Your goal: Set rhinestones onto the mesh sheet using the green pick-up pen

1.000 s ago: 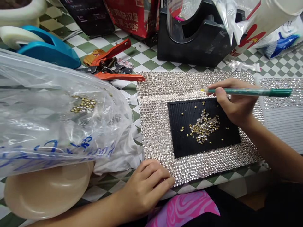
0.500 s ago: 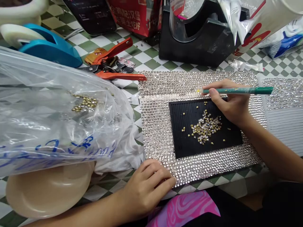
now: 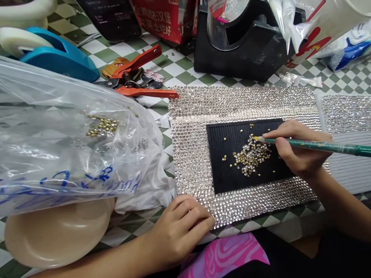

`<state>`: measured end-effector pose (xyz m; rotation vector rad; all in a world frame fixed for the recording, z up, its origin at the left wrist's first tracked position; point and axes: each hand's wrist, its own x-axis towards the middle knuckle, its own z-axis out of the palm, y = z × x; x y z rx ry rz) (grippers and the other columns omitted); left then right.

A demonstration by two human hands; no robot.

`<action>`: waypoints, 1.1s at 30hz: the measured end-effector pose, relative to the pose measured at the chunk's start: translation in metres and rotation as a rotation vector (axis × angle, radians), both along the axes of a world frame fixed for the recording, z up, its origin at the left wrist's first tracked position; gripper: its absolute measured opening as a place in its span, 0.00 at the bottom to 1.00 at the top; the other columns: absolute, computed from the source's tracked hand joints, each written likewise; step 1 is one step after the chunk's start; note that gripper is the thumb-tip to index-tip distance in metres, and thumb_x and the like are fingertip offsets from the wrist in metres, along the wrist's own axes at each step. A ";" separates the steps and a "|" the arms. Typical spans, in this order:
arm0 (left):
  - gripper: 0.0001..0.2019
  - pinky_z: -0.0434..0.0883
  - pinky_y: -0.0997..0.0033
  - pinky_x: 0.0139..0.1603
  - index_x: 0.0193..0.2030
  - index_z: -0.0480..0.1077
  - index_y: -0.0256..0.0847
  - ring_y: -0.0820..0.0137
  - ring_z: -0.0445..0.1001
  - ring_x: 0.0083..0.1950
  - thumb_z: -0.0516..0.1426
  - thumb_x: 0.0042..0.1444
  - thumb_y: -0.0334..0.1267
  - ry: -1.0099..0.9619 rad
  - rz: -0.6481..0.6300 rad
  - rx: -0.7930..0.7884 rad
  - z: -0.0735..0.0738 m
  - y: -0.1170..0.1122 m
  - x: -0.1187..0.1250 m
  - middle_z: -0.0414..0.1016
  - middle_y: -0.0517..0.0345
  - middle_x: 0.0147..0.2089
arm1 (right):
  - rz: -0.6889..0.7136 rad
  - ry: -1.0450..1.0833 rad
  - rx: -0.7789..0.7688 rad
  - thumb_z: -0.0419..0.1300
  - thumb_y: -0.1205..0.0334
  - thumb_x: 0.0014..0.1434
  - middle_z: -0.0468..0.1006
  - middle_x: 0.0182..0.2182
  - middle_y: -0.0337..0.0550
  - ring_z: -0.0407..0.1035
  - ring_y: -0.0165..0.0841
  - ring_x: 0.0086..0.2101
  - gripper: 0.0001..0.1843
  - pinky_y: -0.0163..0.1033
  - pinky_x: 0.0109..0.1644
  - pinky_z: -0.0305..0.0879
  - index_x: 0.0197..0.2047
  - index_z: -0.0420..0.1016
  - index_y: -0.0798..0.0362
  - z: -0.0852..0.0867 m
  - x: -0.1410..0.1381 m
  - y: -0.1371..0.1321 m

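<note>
My right hand pinches a green pencil, its yellow tip at the upper edge of a pile of small rhinestones. These gold and clear stones lie on a black ridged tray, with several strays around the pile. Beneath the tray is a sheet covered in rows of silvery rhinestones. At the sheet's near left corner rests my left hand, fingers loosely bent and lying on the edge, with nothing visible in them; its thumb is hidden.
On the left are a clear plastic bag with loose stones and a beige bowl. Orange-handled pliers touch the sheet's far left corner. Behind stand a black tape dispenser, a blue one and a phone.
My right hand has moved toward me and to the right, bringing the pencil's tip from the rhinestone sheet down to the loose stones on the tray. My left hand has stayed in place.
</note>
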<state>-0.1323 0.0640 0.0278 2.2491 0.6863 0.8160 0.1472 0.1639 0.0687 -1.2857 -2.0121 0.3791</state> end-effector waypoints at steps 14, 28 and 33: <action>0.13 0.58 0.63 0.47 0.41 0.70 0.31 0.68 0.62 0.39 0.44 0.61 0.25 0.003 -0.004 -0.003 0.000 -0.001 -0.001 0.70 0.52 0.36 | -0.079 0.081 0.045 0.57 0.70 0.50 0.76 0.25 0.37 0.68 0.29 0.25 0.10 0.40 0.28 0.62 0.33 0.76 0.47 -0.004 -0.004 0.009; 0.14 0.58 0.64 0.47 0.41 0.70 0.31 0.69 0.62 0.39 0.44 0.61 0.25 0.002 0.005 -0.008 0.000 -0.001 -0.001 0.70 0.53 0.36 | -0.050 -0.081 0.003 0.55 0.66 0.54 0.76 0.28 0.40 0.70 0.29 0.32 0.06 0.38 0.41 0.66 0.33 0.74 0.53 -0.012 -0.011 0.050; 0.14 0.58 0.64 0.47 0.41 0.70 0.31 0.69 0.62 0.39 0.44 0.61 0.25 0.000 0.000 -0.024 -0.001 -0.001 -0.001 0.70 0.53 0.36 | -0.046 -0.078 -0.009 0.56 0.67 0.54 0.76 0.27 0.41 0.70 0.28 0.32 0.06 0.38 0.40 0.66 0.32 0.75 0.54 -0.012 -0.011 0.051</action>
